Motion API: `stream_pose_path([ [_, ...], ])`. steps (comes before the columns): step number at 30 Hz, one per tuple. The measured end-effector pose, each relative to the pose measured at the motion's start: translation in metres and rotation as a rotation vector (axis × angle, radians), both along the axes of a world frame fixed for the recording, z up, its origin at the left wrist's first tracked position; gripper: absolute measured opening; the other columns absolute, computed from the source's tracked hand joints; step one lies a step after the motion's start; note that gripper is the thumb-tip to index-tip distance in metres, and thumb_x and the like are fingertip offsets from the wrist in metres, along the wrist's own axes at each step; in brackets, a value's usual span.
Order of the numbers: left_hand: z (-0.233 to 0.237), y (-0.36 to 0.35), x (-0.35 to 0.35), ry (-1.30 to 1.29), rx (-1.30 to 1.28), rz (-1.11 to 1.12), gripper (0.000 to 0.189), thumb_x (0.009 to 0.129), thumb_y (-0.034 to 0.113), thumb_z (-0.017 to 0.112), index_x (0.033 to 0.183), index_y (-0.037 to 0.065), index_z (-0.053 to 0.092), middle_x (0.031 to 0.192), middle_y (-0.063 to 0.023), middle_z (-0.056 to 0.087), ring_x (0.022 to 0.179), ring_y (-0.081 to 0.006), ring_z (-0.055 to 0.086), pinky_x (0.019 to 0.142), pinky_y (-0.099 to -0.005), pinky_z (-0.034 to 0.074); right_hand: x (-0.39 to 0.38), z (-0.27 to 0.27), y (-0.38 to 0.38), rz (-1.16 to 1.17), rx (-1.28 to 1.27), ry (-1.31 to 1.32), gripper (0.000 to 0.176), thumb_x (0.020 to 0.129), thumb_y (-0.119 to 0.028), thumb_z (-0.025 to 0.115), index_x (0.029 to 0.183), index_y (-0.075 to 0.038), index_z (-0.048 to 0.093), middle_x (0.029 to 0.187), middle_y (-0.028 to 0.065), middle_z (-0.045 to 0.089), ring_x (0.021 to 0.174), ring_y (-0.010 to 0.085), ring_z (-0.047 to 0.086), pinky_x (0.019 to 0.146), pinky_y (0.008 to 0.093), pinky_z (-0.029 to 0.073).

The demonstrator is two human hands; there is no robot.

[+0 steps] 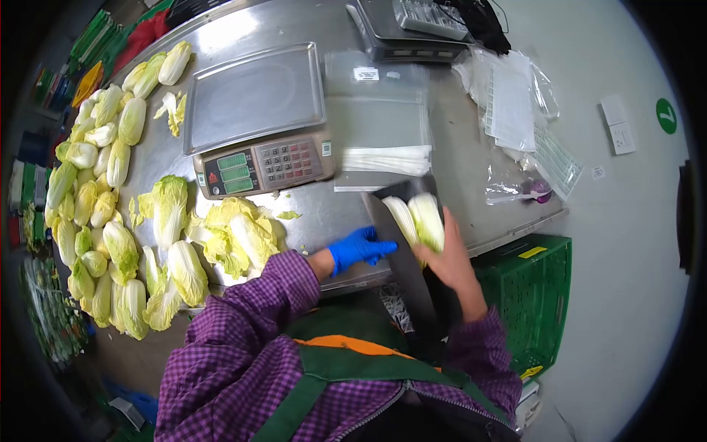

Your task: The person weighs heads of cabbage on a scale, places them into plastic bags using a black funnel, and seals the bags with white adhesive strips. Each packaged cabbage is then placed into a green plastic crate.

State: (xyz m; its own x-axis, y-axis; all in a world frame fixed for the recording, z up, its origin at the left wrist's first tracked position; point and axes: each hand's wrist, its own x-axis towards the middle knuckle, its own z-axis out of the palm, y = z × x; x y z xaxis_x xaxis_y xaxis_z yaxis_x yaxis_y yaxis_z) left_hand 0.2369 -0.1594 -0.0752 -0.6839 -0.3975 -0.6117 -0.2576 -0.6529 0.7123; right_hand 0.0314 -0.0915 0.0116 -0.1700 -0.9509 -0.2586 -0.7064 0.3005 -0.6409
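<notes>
Two pale napa cabbages [420, 219] lie side by side in the upper end of a long black folded trough [406, 274], which slants over the table's front edge. My bare right hand [446, 259] is closed around the cabbages from the right, its thumb across their lower ends. On the other side, my left hand [359, 250] wears a blue glove. Its fingers reach right, index finger stretched out, with the fingertips at the trough's left edge. The trough's lower part is blurred, and my right fingers are partly hidden behind the cabbages.
A scale [258, 103] stands on the metal table beyond my left hand. Many napa cabbages [103, 199] are piled at the left, with loose yellow leaves [228, 228] nearer. Clear bags [379, 110] lie right of the scale. A green crate [526, 295] stands below the table's right side.
</notes>
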Motion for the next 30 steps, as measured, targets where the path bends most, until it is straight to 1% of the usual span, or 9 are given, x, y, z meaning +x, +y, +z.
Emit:
stream_pose_path([
  [3,-0.008,0.033,-0.015,0.006,-0.044,-0.069,0.057,0.079,0.039,0.072,0.115,-0.002,0.055,0.098,-0.0087,0.063,0.080,-0.0143,0.060,0.068,-0.0264,0.050,0.016,-0.001,0.047,-0.097,0.153,0.068,0.107,0.063,-0.035,0.080,0.139,0.007,0.017,0.136,0.0311,0.032,0.126,0.0428,0.034,0.104,0.0436,0.030],
  [8,-0.009,-0.008,-0.027,-0.078,-0.034,-0.547,0.066,0.079,0.054,0.065,0.115,-0.001,0.057,0.093,-0.0134,0.065,0.077,-0.0178,0.062,0.073,-0.0311,0.052,0.035,-0.006,0.082,-0.266,0.001,0.176,0.116,0.057,-0.039,0.082,0.139,0.007,0.014,0.133,0.0347,0.030,0.123,0.0463,0.034,0.102,0.0476,0.031],
  [10,0.000,-0.061,-0.031,0.043,-0.183,-0.340,0.051,0.090,0.050,0.052,0.105,0.004,0.064,0.084,-0.0087,0.064,0.069,-0.0146,0.060,0.066,-0.0283,0.050,0.039,-0.015,0.090,-0.351,-0.078,0.217,0.115,0.056,-0.037,0.083,0.138,0.007,0.017,0.134,0.0332,0.030,0.123,0.0457,0.034,0.102,0.0477,0.031],
  [13,-0.028,-0.154,-0.052,-0.112,-0.751,0.163,0.031,0.087,0.034,0.061,0.101,0.006,0.066,0.079,-0.0060,0.064,0.071,-0.0164,0.060,0.073,-0.0316,0.050,0.044,-0.022,0.096,-0.408,-0.160,0.216,0.113,0.056,-0.036,0.084,0.138,0.007,0.019,0.136,0.0313,0.030,0.124,0.0449,0.033,0.103,0.0473,0.031],
  [15,-0.035,-0.192,-0.051,-0.454,-1.399,0.055,0.027,0.081,0.026,0.067,0.099,0.007,0.068,0.084,-0.0118,0.068,0.074,-0.0232,0.064,0.074,-0.0340,0.050,0.044,-0.028,0.105,-0.420,-0.202,0.220,0.112,0.056,-0.035,0.084,0.138,0.006,0.020,0.136,0.0305,0.030,0.125,0.0446,0.033,0.103,0.0471,0.030],
  [18,-0.042,-0.222,-0.046,-0.565,-1.267,-0.219,0.022,0.079,0.023,0.067,0.094,0.007,0.070,0.089,-0.0159,0.068,0.079,-0.0283,0.066,0.073,-0.0350,0.050,0.044,-0.034,0.113,-0.431,-0.270,0.202,0.113,0.055,-0.035,0.085,0.138,0.005,0.021,0.137,0.0296,0.030,0.126,0.0442,0.032,0.103,0.0469,0.030],
  [25,-0.043,-0.145,-0.047,-0.320,-1.250,-0.116,0.021,0.081,0.028,0.062,0.090,0.010,0.070,0.087,-0.0147,0.066,0.082,-0.0330,0.063,0.076,-0.0406,0.049,0.041,-0.041,0.121,-0.410,-0.349,0.187,0.112,0.053,-0.035,0.085,0.138,0.004,0.023,0.135,0.0287,0.032,0.125,0.0439,0.034,0.102,0.0471,0.031],
  [29,-0.030,-0.070,-0.047,-0.069,-0.811,-0.017,0.016,0.081,0.012,0.068,0.094,0.004,0.068,0.087,-0.0056,0.068,0.079,-0.0094,0.059,0.075,-0.0273,0.050,0.031,-0.023,0.110,-0.324,-0.276,0.203,0.110,0.053,-0.036,0.085,0.137,0.002,0.026,0.134,0.0283,0.034,0.123,0.0436,0.036,0.101,0.0474,0.033],
  [30,-0.030,-0.060,-0.048,0.023,-0.766,-0.005,0.016,0.081,0.012,0.067,0.094,0.004,0.068,0.088,-0.0067,0.068,0.079,-0.0113,0.061,0.075,-0.0279,0.050,0.027,-0.016,0.103,-0.252,-0.229,0.185,0.108,0.053,-0.035,0.084,0.137,0.001,0.026,0.132,0.0282,0.035,0.121,0.0432,0.037,0.100,0.0472,0.034],
])
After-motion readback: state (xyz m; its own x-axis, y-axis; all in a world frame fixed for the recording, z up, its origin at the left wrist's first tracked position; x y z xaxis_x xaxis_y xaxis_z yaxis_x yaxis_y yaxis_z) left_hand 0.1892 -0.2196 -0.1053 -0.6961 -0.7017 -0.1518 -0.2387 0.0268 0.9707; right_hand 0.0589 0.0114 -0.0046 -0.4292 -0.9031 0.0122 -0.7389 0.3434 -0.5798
